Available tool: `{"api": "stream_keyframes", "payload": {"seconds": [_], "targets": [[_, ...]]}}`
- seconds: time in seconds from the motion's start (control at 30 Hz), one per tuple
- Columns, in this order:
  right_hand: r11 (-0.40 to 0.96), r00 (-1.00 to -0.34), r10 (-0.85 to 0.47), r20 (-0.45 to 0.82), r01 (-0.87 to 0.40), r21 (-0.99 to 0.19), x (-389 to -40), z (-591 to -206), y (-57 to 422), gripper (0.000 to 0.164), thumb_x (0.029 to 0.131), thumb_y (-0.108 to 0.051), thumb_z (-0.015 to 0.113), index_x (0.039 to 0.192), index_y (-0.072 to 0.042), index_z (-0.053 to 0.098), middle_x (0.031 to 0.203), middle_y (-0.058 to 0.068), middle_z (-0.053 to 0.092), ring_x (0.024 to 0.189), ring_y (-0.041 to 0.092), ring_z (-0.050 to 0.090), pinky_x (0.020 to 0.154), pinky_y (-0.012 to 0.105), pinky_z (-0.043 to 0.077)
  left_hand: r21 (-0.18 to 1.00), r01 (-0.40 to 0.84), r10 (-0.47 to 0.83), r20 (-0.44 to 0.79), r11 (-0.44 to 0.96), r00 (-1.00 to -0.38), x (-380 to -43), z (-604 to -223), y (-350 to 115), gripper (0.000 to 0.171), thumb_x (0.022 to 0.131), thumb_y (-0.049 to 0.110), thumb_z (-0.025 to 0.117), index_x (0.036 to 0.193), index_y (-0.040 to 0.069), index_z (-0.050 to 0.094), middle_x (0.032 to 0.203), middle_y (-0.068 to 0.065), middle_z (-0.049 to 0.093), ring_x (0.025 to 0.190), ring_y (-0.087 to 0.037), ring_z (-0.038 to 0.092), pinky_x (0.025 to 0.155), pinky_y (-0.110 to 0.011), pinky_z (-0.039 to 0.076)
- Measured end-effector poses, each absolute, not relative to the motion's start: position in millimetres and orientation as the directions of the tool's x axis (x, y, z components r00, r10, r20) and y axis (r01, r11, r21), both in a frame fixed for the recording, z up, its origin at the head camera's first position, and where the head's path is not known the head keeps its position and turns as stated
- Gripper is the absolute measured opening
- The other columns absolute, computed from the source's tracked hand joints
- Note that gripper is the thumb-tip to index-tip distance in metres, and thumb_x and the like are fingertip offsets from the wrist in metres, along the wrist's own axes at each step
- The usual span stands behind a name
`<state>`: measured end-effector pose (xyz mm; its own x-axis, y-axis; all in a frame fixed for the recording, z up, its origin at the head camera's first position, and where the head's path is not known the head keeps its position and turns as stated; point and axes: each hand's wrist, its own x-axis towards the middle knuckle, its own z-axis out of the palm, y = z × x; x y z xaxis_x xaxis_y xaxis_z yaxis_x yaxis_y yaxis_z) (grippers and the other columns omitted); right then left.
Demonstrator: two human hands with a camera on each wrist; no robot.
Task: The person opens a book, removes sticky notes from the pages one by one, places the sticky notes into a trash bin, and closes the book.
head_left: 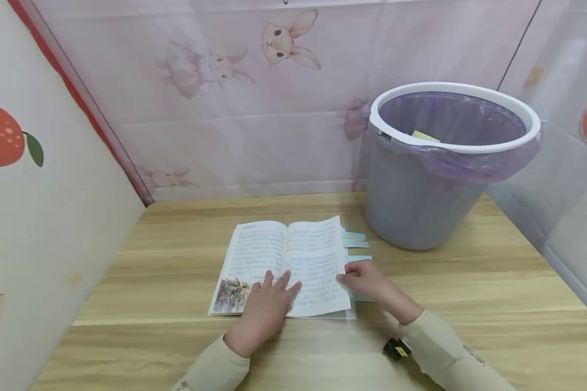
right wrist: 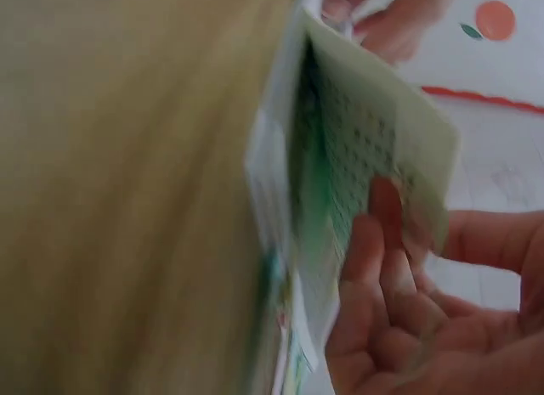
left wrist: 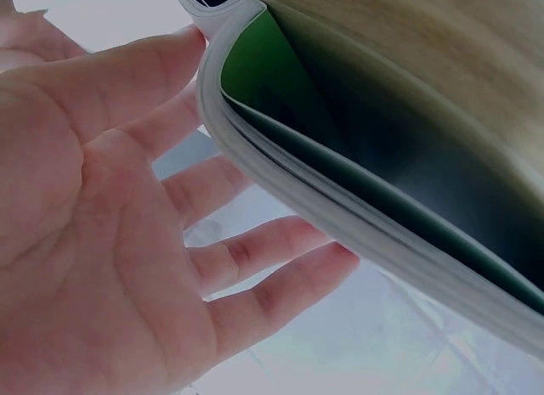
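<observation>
An open book (head_left: 254,247) with printed text lies on the wooden table, a coloured picture at the lower corner of its left page. My left hand (head_left: 266,307) rests across the lower middle of the book, fingers spread. In the left wrist view, the same hand (left wrist: 127,208) touches the book's edge (left wrist: 255,178) with thumb and fingertips. At the right margin, my right hand (head_left: 364,278) pinches a page. Seen from the right wrist, that page (right wrist: 374,123) stands lifted and bent between the thumb and fingers (right wrist: 387,204). Pale blue tabs (head_left: 356,244) stick out from the book's right side.
A grey bin (head_left: 411,195) with a white rim and purple liner stands at the table's back right. Something yellow (head_left: 425,136) shows inside it. A small black object (head_left: 396,349) is beside my right sleeve. Printed sheets (head_left: 254,146) hang behind and at both sides.
</observation>
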<state>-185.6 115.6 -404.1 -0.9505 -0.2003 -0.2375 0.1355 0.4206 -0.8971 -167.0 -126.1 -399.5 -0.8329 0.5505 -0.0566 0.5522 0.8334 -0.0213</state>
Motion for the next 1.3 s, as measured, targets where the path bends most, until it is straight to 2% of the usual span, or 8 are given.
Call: {"api": "stream_keyframes", "payload": {"seconds": [0.27, 0.57, 0.8, 0.93, 1.07, 1.13, 1.2, 1.3], "targets": [[0.360, -0.870, -0.417, -0.262, 0.106, -0.927, -186, -392, 138, 0.036, 0.092, -0.004, 0.059, 0.123, 0.013, 0.053, 0.105, 0.013, 0.065, 0.098, 0.018, 0.059, 0.087, 0.034, 0.050, -0.033, 0.546, 0.544, -0.055, 0.837, -0.837, -167, -400, -128, 0.045, 0.091, 0.026, 0.065, 0.134, 0.022, 0.058, 0.142, -0.010, 0.050, 0.124, -0.044, 0.047, 0.087, -0.053, 0.048], [0.545, -0.951, -0.303, -0.064, -0.118, -0.830, -186, -401, 118, 0.023, 0.080, 0.003, 0.070, 0.101, 0.011, 0.062, 0.076, 0.005, 0.063, 0.073, 0.014, 0.056, 0.067, 0.025, 0.049, -0.018, 0.536, 0.535, -0.049, 0.844, -0.844, -167, -400, -132, 0.044, 0.090, 0.025, 0.066, 0.134, 0.020, 0.058, 0.141, -0.011, 0.050, 0.124, -0.045, 0.047, 0.088, -0.054, 0.048], [0.770, -0.978, -0.145, 0.149, -0.206, -0.604, -180, -397, 98, 0.036, 0.076, -0.028, 0.082, 0.088, 0.001, 0.065, 0.078, 0.006, 0.059, 0.075, 0.020, 0.051, 0.073, 0.034, 0.044, -0.029, 0.534, 0.532, -0.043, 0.845, -0.845, -167, -400, -132, 0.045, 0.090, 0.025, 0.066, 0.134, 0.020, 0.058, 0.140, -0.013, 0.051, 0.124, -0.044, 0.047, 0.089, -0.054, 0.048], [0.711, -0.926, -0.346, 0.150, -0.363, -0.602, -177, -396, 88, 0.024, 0.087, -0.029, 0.070, 0.084, -0.005, 0.071, 0.082, 0.003, 0.067, 0.078, 0.017, 0.059, 0.074, 0.033, 0.049, -0.002, 0.542, 0.542, -0.025, 0.840, -0.840, -165, -398, -130, 0.046, 0.090, 0.023, 0.066, 0.134, 0.016, 0.057, 0.136, -0.018, 0.053, 0.125, -0.045, 0.046, 0.092, -0.055, 0.046], [0.618, -0.834, -0.543, 0.100, -0.477, -0.625, -173, -402, 88, 0.024, 0.097, -0.017, 0.058, 0.117, -0.005, 0.064, 0.115, 0.007, 0.067, 0.105, 0.023, 0.063, 0.087, 0.041, 0.051, 0.008, 0.543, 0.543, -0.032, 0.840, -0.839, -158, -391, -128, 0.048, 0.089, 0.024, 0.067, 0.133, 0.008, 0.056, 0.131, -0.019, 0.055, 0.122, -0.042, 0.049, 0.093, -0.051, 0.047], [0.599, -0.788, -0.603, 0.120, -0.547, -0.585, -170, -404, 90, 0.030, 0.097, -0.011, 0.056, 0.127, -0.007, 0.057, 0.125, 0.010, 0.062, 0.113, 0.026, 0.060, 0.092, 0.044, 0.050, -0.001, 0.556, 0.555, -0.017, 0.832, -0.831, -151, -383, -127, 0.040, 0.088, 0.026, 0.068, 0.119, 0.002, 0.062, 0.114, -0.016, 0.062, 0.107, -0.035, 0.059, 0.084, -0.044, 0.052], [0.595, -0.760, -0.635, 0.137, -0.594, -0.542, -167, -405, 91, 0.033, 0.097, -0.008, 0.055, 0.130, -0.009, 0.056, 0.126, 0.010, 0.062, 0.110, 0.023, 0.061, 0.088, 0.042, 0.051, -0.001, 0.608, 0.608, 0.036, 0.794, -0.793, -138, -372, -126, 0.027, 0.089, 0.026, 0.067, 0.101, 0.003, 0.066, 0.094, -0.009, 0.063, 0.087, -0.025, 0.062, 0.073, -0.034, 0.052], [0.580, -0.733, -0.658, 0.171, -0.638, -0.506, -165, -404, 91, 0.037, 0.097, -0.006, 0.054, 0.133, -0.011, 0.055, 0.126, 0.009, 0.062, 0.102, 0.017, 0.061, 0.085, 0.038, 0.052, 0.027, 0.720, 0.716, 0.092, 0.693, -0.692, -114, -360, -119, 0.020, 0.094, 0.027, 0.061, 0.093, 0.007, 0.064, 0.087, 0.000, 0.059, 0.080, -0.015, 0.058, 0.072, -0.027, 0.050]]}}
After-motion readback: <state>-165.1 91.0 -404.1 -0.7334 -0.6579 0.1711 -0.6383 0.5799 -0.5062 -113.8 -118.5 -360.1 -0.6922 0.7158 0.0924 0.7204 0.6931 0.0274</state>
